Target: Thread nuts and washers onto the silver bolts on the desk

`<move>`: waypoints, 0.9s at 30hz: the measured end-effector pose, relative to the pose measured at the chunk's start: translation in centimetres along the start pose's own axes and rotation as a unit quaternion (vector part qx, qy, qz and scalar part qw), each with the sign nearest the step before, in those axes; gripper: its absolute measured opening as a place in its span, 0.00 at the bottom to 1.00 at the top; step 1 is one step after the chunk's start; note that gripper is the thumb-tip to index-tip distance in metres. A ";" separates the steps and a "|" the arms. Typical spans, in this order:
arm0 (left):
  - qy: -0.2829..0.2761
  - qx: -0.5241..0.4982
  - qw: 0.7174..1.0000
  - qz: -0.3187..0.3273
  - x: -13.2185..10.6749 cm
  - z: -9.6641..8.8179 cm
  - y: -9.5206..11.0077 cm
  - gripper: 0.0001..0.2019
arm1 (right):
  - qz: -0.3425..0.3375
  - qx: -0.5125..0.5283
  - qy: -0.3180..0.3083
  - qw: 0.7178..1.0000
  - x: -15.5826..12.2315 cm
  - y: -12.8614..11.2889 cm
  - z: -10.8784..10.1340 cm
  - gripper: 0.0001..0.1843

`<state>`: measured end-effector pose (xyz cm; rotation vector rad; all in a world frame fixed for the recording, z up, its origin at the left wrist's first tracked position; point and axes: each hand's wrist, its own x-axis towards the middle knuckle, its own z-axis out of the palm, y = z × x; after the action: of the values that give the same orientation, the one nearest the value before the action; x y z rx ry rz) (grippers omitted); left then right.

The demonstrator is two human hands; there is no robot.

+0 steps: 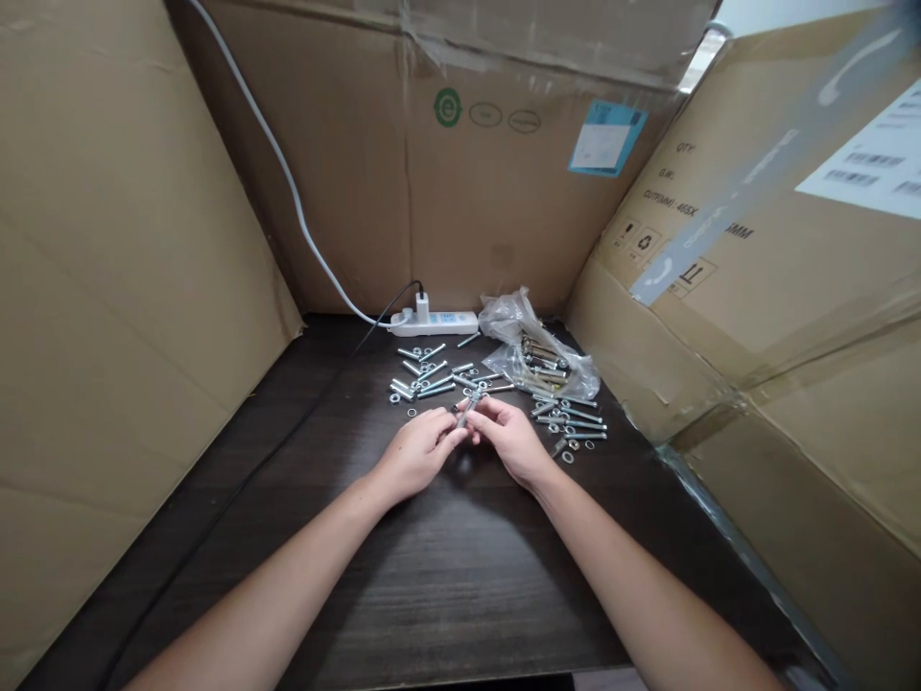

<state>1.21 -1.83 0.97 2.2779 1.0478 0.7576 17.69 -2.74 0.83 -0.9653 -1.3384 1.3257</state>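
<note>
Both my hands meet over the middle of a dark wooden table [432, 566]. My left hand [417, 453] and my right hand [512, 437] pinch the two ends of one silver bolt [467, 408], which points up and away from me. Fingers of both hands are closed on it. Just behind the hands lie several loose bolts, nuts and washers [428, 376]. More bolts [579, 420] lie to the right of my right hand.
A clear plastic bag [536, 350] with more hardware lies at the back right. A white power strip [432, 321] with a white cable sits against the back cardboard wall [460, 192]. Cardboard boxes close in the left and right sides.
</note>
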 end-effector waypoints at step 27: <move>-0.013 0.002 1.000 -0.021 -0.2 -0.7 -0.3 0.08 | -0.098 -0.600 0.131 0.783 1.1 -2.6 -14.5 0.10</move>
<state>0.51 -1.71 1.20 2.2560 1.0818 0.7088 31.88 1.20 2.41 -1.6782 -1.9756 -0.0080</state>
